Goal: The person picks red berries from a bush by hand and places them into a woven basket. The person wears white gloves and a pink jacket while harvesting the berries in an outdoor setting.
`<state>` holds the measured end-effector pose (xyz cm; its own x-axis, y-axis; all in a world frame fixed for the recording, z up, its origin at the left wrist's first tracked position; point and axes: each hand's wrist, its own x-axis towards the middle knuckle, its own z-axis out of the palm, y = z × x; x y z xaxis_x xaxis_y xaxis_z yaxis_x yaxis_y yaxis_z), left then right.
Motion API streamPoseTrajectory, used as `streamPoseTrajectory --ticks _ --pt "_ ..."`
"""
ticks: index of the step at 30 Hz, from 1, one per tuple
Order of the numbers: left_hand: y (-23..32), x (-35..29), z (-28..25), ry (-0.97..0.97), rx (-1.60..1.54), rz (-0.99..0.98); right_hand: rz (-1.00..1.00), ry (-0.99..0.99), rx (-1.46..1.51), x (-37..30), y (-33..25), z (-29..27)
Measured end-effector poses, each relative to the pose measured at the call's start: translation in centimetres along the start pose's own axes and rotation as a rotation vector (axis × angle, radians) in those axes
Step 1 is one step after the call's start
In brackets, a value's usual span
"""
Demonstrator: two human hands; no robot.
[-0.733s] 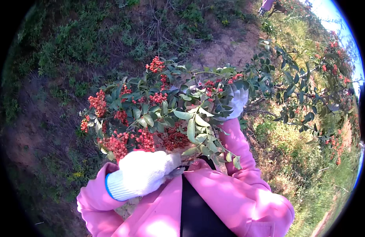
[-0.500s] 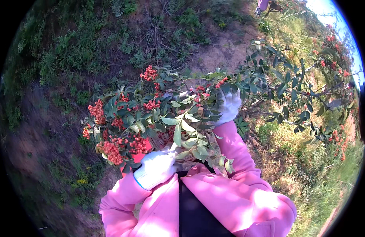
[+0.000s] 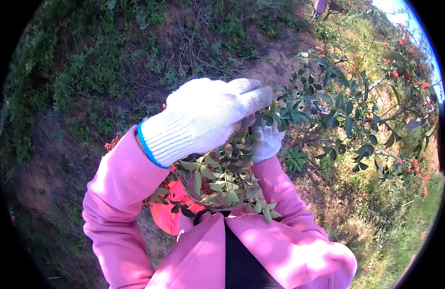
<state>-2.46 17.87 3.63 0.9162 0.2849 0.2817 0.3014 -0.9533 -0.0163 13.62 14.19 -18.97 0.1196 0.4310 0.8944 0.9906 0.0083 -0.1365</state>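
My left hand (image 3: 203,113), in a white knit glove with a blue cuff edge, is raised over the branch. Its fingers are bent together near the leaves; what they close on is hidden beneath them. Just below and to the right, my right hand (image 3: 267,143), also white-gloved, has its fingers curled around the leafy branch (image 3: 299,111). Green leaves (image 3: 215,178) hang under both hands. Most red berry clusters are covered by my left hand and sleeve; one cluster (image 3: 111,143) shows beyond the sleeve.
Below the leaves, at my front, is a woven-looking basket rim (image 3: 210,206) beside a bright red cloth or bag (image 3: 167,214). More leafy branches (image 3: 367,125) with red berries stretch right. Weeds cover the slope ahead. Part of a person in pink (image 3: 320,6) shows at the top.
My left hand has risen from beside the lower berry clusters to above the branch, covering much of it. My right hand has shifted slightly left and down. More of the red cloth shows.
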Motion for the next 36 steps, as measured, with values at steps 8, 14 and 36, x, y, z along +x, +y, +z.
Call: streamPoseTrajectory --ticks 8,14,36 --pt "0.1 1.9 1.0 -0.264 0.198 0.020 0.051 -0.213 0.095 0.1 0.0 -1.3" --pt "1.0 2.0 0.9 -0.338 0.332 0.016 -0.074 0.030 -0.067 -1.0 0.5 0.1" --pt "-3.0 -3.0 3.9 -0.353 -0.590 -0.635 -0.022 -0.067 -0.044 -1.9 0.4 -0.6"
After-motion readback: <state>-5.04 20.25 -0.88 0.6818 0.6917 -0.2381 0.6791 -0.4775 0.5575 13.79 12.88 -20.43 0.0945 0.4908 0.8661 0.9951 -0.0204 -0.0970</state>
